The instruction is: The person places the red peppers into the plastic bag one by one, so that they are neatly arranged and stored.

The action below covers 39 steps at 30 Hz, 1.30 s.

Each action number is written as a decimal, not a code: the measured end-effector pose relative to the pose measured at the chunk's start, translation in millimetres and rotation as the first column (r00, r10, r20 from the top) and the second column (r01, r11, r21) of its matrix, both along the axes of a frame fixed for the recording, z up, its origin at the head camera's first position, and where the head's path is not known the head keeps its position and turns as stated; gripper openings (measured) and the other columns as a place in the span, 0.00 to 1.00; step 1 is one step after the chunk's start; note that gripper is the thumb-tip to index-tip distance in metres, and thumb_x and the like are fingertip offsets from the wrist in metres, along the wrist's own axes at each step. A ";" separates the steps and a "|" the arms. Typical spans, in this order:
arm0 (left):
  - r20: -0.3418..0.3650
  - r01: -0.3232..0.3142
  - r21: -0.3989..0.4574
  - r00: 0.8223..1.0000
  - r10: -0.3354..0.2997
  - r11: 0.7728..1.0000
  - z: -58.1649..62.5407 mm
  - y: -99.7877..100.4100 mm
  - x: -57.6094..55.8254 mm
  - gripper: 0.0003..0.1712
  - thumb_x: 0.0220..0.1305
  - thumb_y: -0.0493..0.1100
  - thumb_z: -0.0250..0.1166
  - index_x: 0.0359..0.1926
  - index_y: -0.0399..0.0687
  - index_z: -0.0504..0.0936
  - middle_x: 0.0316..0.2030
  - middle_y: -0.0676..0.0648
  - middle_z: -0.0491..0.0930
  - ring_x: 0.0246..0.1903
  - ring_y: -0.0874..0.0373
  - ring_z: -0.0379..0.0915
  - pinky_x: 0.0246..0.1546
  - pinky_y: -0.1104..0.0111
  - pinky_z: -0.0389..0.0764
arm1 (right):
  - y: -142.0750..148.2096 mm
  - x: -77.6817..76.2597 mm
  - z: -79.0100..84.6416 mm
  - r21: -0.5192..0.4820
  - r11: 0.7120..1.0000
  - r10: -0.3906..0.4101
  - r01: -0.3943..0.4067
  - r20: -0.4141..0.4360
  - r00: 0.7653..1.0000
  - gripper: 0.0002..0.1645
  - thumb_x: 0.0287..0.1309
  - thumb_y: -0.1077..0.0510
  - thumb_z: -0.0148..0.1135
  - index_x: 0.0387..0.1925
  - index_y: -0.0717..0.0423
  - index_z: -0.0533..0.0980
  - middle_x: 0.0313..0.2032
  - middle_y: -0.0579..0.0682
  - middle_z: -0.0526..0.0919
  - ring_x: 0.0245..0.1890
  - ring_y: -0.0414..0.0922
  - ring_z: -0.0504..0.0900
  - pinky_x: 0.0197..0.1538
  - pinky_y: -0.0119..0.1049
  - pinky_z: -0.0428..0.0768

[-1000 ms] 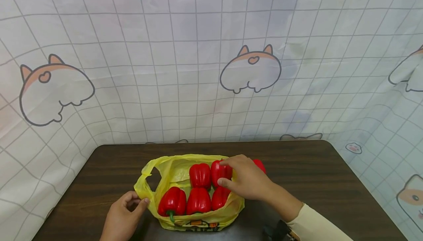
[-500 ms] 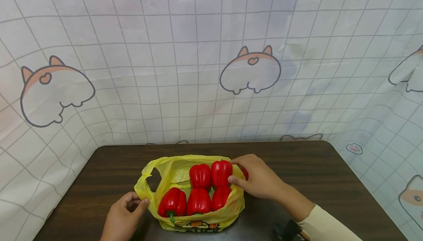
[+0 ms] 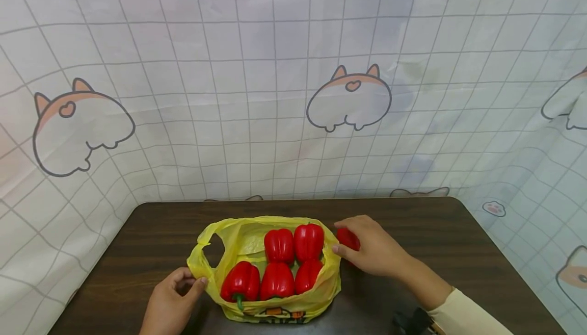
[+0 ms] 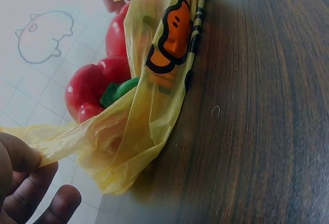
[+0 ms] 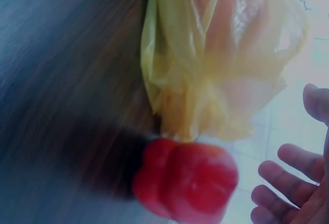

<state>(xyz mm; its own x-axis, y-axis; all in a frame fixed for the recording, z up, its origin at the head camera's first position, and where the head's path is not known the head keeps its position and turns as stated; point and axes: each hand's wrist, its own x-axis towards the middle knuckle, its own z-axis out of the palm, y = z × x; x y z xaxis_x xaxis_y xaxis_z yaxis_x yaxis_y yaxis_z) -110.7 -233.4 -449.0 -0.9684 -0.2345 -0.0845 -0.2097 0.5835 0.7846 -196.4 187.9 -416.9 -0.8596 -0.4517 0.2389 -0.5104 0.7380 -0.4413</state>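
Note:
A yellow plastic bag (image 3: 257, 228) lies open on the table with several red bell peppers (image 3: 278, 246) inside. One pepper at the front left, a bell pepper (image 3: 240, 281) with a green stem, rests against the bag's rim. My left hand (image 3: 171, 297) pinches the bag's left edge between thumb and finger; the left wrist view shows the pulled film. Outside the bag, on its right, stands another red bell pepper (image 5: 187, 180). My right hand (image 3: 373, 246) is over that pepper, partly hiding it in the head view, its fingers spread and holding nothing.
The dark wood table (image 3: 458, 253) extends to both sides of the bag. Behind it hangs a white gridded cloth (image 3: 257, 95) printed with cartoon animals. A dark object (image 3: 412, 320) shows at the right sleeve.
My right hand has moved right, from over the peppers in the bag to the pepper outside. My left hand keeps its pinch on the bag's edge.

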 end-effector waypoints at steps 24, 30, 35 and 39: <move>-0.008 0.012 0.013 1.000 -0.012 1.000 -1.9 -1.0 -1.6 0.23 0.66 0.58 0.70 0.45 0.43 0.85 0.34 0.52 0.85 0.35 0.58 0.79 0.34 0.62 0.76 | 41.0 -1.6 -14.0 0.015 1.000 -0.022 0.021 0.055 0.998 0.42 0.58 0.40 0.74 0.67 0.54 0.73 0.66 0.55 0.74 0.66 0.60 0.68 0.57 0.61 0.76; -0.017 0.010 0.014 1.000 -0.010 1.000 -1.8 -0.1 -1.2 0.21 0.67 0.57 0.70 0.44 0.43 0.85 0.34 0.52 0.84 0.35 0.58 0.79 0.34 0.62 0.76 | 48.7 -6.1 -20.8 0.021 0.999 -0.046 0.044 0.118 0.992 0.49 0.55 0.38 0.76 0.72 0.54 0.68 0.69 0.55 0.70 0.69 0.60 0.64 0.59 0.64 0.74; -0.011 0.009 0.009 1.000 -0.009 1.000 -1.7 -0.2 -0.9 0.21 0.66 0.57 0.70 0.44 0.43 0.85 0.34 0.52 0.84 0.35 0.58 0.79 0.34 0.62 0.76 | 54.1 -10.3 -25.1 0.011 0.999 -0.036 0.035 0.152 0.988 0.52 0.52 0.40 0.78 0.73 0.55 0.66 0.70 0.57 0.69 0.69 0.62 0.64 0.60 0.67 0.70; -0.004 0.008 0.008 1.000 -0.008 1.000 -2.0 -0.9 0.1 0.22 0.66 0.58 0.70 0.44 0.43 0.85 0.34 0.52 0.84 0.35 0.58 0.79 0.34 0.62 0.77 | 57.5 -14.0 -28.8 0.019 1.000 -0.019 0.016 0.159 0.987 0.54 0.51 0.41 0.79 0.74 0.56 0.64 0.70 0.59 0.68 0.69 0.64 0.64 0.61 0.68 0.69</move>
<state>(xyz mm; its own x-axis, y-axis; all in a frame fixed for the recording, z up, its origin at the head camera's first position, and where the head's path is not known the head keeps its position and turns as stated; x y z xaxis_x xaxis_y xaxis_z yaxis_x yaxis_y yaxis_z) -110.6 -234.3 -451.0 -0.9707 -0.2258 -0.0824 -0.2018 0.5793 0.7898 -210.4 245.3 -445.7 -0.8937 -0.4394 0.0903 -0.4218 0.7546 -0.5026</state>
